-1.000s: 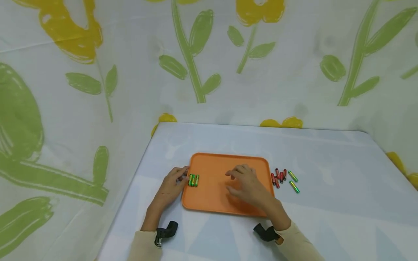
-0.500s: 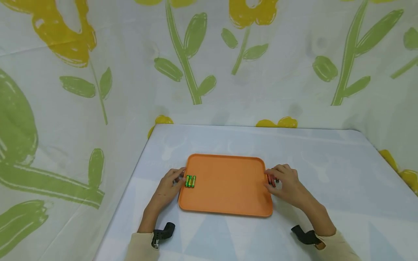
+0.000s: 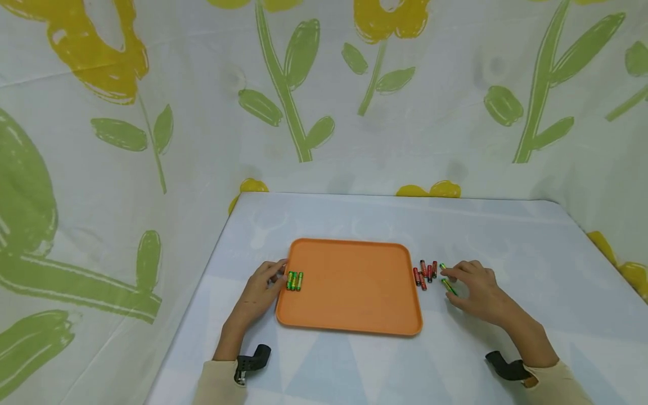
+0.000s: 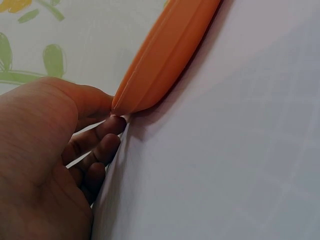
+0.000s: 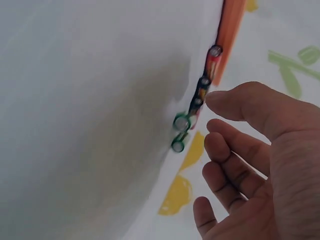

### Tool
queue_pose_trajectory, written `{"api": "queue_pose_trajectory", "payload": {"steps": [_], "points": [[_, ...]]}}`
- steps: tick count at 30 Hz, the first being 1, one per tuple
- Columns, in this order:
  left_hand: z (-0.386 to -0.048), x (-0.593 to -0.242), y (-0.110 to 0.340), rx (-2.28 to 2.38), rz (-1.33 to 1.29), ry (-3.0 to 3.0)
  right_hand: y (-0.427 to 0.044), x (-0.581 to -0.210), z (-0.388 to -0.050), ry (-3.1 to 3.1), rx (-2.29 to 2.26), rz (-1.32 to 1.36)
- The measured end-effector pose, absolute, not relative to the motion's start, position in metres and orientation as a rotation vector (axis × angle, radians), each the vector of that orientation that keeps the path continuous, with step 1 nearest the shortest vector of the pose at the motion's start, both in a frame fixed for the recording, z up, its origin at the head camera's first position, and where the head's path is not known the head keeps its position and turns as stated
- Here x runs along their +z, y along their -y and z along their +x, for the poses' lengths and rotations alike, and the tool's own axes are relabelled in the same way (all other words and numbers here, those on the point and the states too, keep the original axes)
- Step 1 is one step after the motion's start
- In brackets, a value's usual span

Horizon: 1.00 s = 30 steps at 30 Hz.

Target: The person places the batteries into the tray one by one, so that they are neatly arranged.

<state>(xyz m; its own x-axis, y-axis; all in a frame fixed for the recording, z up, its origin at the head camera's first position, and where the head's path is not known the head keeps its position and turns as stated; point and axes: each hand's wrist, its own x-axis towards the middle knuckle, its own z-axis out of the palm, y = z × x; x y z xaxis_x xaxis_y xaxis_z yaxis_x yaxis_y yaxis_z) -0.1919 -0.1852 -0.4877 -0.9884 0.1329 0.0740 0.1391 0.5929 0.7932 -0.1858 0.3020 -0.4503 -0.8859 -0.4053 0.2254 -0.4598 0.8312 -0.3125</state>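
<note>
An orange tray (image 3: 349, 289) lies on the table, with three green batteries (image 3: 295, 281) side by side at its left edge. My left hand (image 3: 260, 292) holds the tray's left rim; in the left wrist view the thumb (image 4: 95, 100) meets the rim and the other fingers curl below it. To the right of the tray, my right hand (image 3: 478, 289) hovers with thumb and fingers apart around two loose green batteries, a near one (image 3: 449, 287) and a far one (image 3: 442, 266) partly hidden by the fingers. Nothing is visibly gripped there.
Several red batteries (image 3: 429, 271) lie in a loose cluster between the tray's right rim and my right hand. A pale patterned cloth covers the table (image 3: 354, 219). Behind it hangs a flower-print curtain (image 3: 202, 112).
My right hand has moved from over the tray, past the red batteries, to the loose green ones at the right. The left hand stays at the tray rim. The view has shifted slightly.
</note>
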Motion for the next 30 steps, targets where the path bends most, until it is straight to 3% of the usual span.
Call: {"api": "queue_pose_trajectory", "payload": {"steps": [30], "points": [[-0.191,-0.488,0.186,-1.425,-0.232,2.798,-0.314,-0.444,-0.195,3.039,0.474,0.697]]}}
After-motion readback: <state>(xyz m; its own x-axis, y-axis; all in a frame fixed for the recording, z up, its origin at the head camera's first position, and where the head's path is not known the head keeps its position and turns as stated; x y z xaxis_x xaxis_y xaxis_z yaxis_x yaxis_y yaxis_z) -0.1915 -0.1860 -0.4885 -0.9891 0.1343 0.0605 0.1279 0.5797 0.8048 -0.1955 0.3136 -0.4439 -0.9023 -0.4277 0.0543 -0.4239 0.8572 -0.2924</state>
